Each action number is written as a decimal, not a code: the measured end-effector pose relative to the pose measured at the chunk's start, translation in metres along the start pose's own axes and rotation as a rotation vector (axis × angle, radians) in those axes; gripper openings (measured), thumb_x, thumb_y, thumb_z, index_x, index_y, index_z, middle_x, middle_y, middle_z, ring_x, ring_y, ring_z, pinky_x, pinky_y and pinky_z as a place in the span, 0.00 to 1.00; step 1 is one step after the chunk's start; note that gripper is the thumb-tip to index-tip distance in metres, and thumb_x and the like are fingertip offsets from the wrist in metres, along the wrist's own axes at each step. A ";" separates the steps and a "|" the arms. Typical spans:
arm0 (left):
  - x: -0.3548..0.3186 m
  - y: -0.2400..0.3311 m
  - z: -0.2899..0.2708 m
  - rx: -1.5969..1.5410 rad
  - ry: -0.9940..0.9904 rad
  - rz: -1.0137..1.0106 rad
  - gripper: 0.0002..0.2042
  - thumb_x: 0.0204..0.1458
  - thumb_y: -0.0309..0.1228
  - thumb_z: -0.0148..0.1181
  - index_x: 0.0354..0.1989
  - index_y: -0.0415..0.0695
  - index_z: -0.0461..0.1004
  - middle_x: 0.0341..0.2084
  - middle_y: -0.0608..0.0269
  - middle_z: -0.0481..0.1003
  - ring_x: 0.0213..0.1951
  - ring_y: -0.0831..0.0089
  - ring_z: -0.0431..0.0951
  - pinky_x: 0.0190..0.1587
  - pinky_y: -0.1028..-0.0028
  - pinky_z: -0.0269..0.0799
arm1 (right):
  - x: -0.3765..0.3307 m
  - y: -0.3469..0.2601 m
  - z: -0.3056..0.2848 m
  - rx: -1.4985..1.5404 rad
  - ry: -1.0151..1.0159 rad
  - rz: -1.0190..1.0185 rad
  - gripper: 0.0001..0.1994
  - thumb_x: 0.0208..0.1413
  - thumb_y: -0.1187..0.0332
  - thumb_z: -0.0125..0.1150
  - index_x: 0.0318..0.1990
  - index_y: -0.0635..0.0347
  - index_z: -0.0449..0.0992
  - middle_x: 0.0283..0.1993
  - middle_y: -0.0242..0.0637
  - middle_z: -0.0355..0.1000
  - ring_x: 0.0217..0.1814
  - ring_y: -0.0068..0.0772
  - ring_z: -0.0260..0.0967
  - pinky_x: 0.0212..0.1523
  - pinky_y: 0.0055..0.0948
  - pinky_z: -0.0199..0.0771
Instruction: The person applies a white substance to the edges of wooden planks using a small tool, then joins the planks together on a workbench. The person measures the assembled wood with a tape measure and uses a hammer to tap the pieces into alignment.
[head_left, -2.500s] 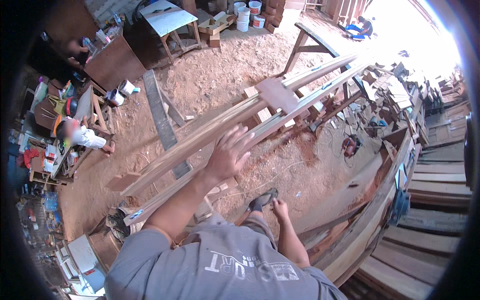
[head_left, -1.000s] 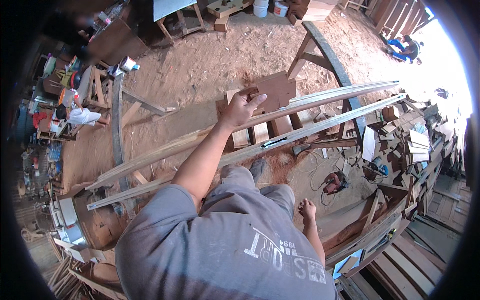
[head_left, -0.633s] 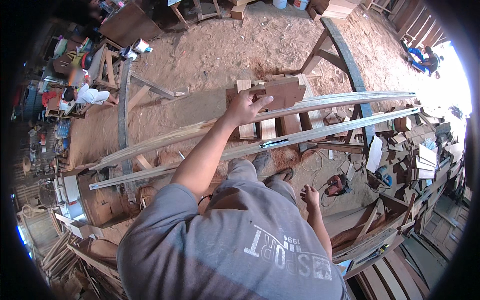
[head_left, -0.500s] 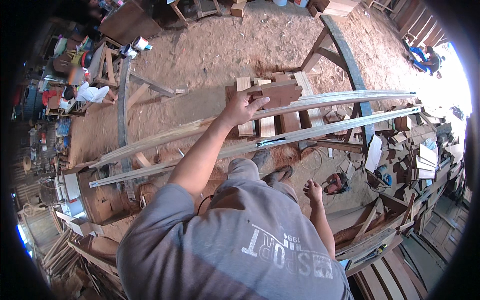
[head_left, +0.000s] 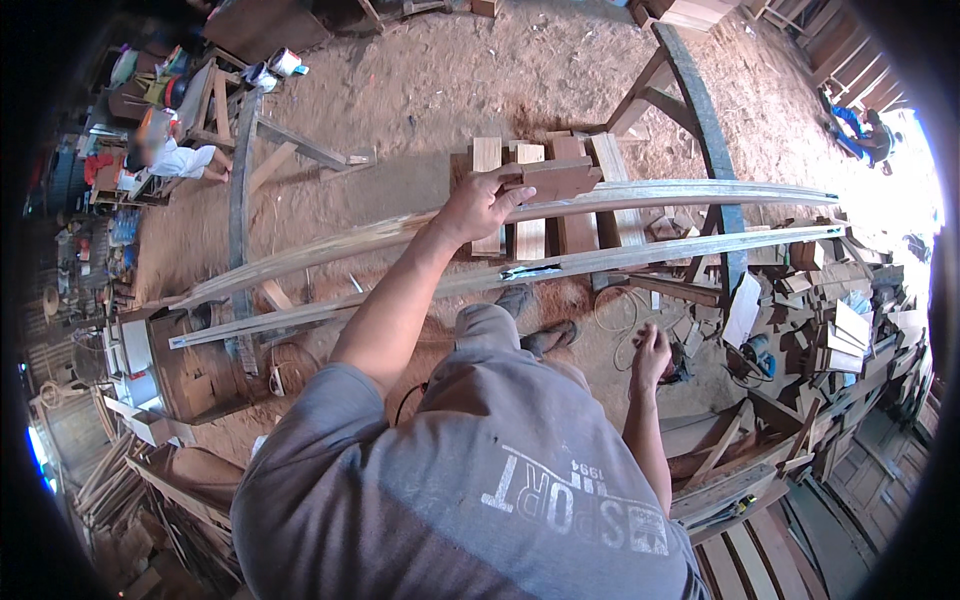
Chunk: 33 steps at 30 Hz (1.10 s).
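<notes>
My left hand (head_left: 478, 210) grips the near end of a brown wooden block (head_left: 560, 181), with the thumb on the side toward me. The block is above the farther of two long pale wooden rails (head_left: 680, 192); I cannot tell whether it touches. The nearer rail (head_left: 650, 257), with a dark slot in it, runs alongside. Both rails lie across two trestles, the left one (head_left: 243, 190) and the dark right one (head_left: 715, 150). My right hand (head_left: 652, 357) hangs at my right side, its fingers curled closed; what they hold, if anything, does not show.
Several wooden boards (head_left: 530, 238) lie beyond and under the rails. A blue power tool (head_left: 758, 357) is on the ground at right, beside heaped offcuts (head_left: 850, 335). One person (head_left: 185, 160) sits far left, another (head_left: 868, 138) far right. Paint buckets (head_left: 286, 63) stand far left.
My right hand has risen a little and moved right, now covering part of the red tool behind it. My left hand still holds the block, with its wrist shifted slightly left.
</notes>
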<state>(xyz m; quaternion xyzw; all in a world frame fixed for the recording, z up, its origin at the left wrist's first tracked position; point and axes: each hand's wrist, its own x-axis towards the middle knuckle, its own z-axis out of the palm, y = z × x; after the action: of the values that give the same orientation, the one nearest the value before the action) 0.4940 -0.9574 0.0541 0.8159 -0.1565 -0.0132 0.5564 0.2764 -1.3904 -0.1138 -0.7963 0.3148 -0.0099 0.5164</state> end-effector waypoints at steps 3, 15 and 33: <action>-0.006 0.002 -0.005 0.079 0.028 0.012 0.18 0.69 0.41 0.66 0.58 0.41 0.80 0.43 0.49 0.88 0.45 0.52 0.89 0.46 0.60 0.83 | 0.001 -0.123 0.013 -0.029 0.039 -0.284 0.18 0.80 0.60 0.55 0.53 0.69 0.82 0.38 0.40 0.82 0.37 0.27 0.77 0.42 0.31 0.77; -0.004 -0.008 0.001 0.200 -0.012 -0.064 0.18 0.68 0.39 0.68 0.58 0.38 0.82 0.47 0.49 0.88 0.50 0.60 0.89 0.53 0.64 0.82 | 0.055 -0.330 0.107 -0.404 -0.406 -1.078 0.21 0.67 0.66 0.69 0.63 0.63 0.77 0.59 0.53 0.80 0.63 0.61 0.78 0.61 0.51 0.77; -0.003 -0.017 0.004 0.247 -0.013 -0.028 0.16 0.68 0.41 0.68 0.58 0.46 0.81 0.43 0.52 0.88 0.44 0.58 0.91 0.46 0.61 0.84 | 0.092 -0.325 0.114 -0.494 -0.650 -0.929 0.15 0.69 0.63 0.68 0.57 0.60 0.77 0.46 0.59 0.83 0.52 0.67 0.81 0.49 0.55 0.80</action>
<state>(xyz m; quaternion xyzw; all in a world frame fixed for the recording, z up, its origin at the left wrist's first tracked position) 0.4948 -0.9551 0.0369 0.8802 -0.1494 -0.0069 0.4504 0.5488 -1.2570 0.0740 -0.9086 -0.2452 0.0824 0.3280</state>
